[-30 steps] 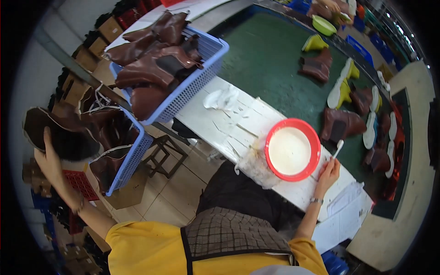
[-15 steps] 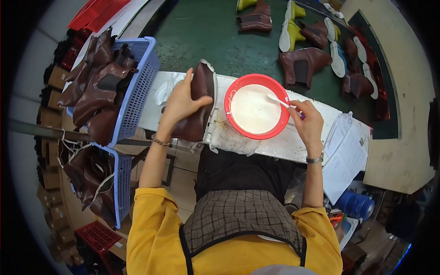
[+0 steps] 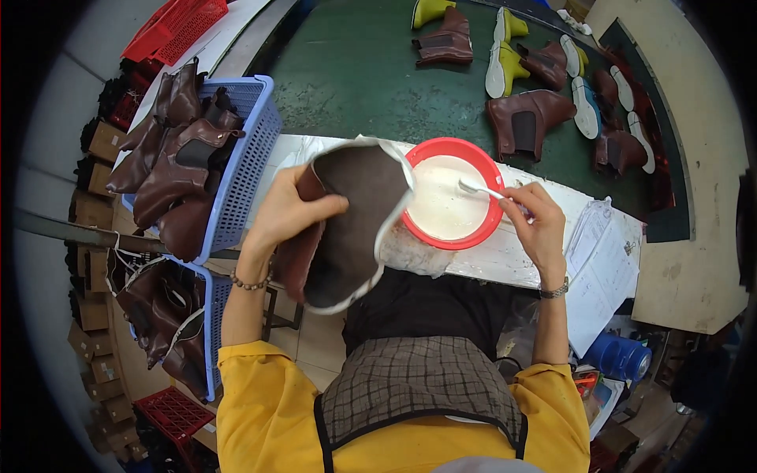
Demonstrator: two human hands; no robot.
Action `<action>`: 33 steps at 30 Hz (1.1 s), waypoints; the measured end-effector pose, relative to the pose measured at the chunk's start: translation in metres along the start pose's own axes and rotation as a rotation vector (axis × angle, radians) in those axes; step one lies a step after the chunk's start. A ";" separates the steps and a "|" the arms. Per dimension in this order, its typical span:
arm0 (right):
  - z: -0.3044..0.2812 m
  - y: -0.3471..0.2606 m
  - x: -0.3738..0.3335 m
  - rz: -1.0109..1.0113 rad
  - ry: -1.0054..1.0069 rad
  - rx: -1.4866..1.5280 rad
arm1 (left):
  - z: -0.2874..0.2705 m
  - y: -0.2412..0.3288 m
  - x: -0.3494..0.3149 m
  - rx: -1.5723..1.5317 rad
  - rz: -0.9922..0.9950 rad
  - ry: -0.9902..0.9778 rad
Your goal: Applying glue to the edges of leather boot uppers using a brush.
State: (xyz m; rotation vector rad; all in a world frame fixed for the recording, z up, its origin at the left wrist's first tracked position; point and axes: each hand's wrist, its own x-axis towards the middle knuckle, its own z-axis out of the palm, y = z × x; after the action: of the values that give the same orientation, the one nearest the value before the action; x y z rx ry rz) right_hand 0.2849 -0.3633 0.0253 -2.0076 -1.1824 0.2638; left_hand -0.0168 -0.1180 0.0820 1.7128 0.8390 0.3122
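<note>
My left hand (image 3: 288, 209) grips a brown leather boot upper (image 3: 359, 213), its thumb over the near side. The upper is lifted and turned so that its dark, hollow inside and whitish rim show; its far part is hidden. My right hand (image 3: 538, 225) pinches the handle of a white toothbrush (image 3: 489, 190). The brush head is over a red bowl (image 3: 449, 240) of thick white liquid (image 3: 441, 201); I cannot tell whether it touches the surface. The edge of the upper overlaps the bowl's left rim in view.
At left, blue baskets (image 3: 246, 169) hold several brown boot uppers (image 3: 185, 154). The bowl stands on a white board (image 3: 524, 256). Beyond it, a dark green table (image 3: 355, 79) carries several brown uppers and yellow-green shoe forms (image 3: 505, 67). Papers (image 3: 591, 264) lie at right.
My left hand has raised the boot upper off the board and tipped its open side into view. The toothbrush has stayed over the bowl, its head turned slightly.
</note>
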 end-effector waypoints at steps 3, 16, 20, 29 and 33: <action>-0.001 -0.025 0.021 -0.499 0.072 0.073 | 0.022 -0.002 -0.013 -0.216 0.014 -0.191; 0.010 -0.031 0.008 -0.442 0.180 0.066 | 0.043 0.028 -0.019 -0.267 0.186 0.104; 0.019 -0.034 -0.002 -0.414 0.149 0.131 | 0.050 0.016 -0.007 -0.264 0.278 0.258; 0.023 0.007 0.010 -0.227 0.060 -0.432 | 0.027 -0.052 0.044 0.160 0.331 0.359; 0.025 -0.002 0.007 -0.295 0.117 -0.582 | 0.024 -0.104 0.022 0.569 0.435 0.168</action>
State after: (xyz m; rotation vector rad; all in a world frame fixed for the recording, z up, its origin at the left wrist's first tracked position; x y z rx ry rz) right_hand 0.2741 -0.3441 0.0108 -2.2444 -1.5826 -0.3841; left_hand -0.0257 -0.1109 -0.0266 2.4353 0.7061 0.5536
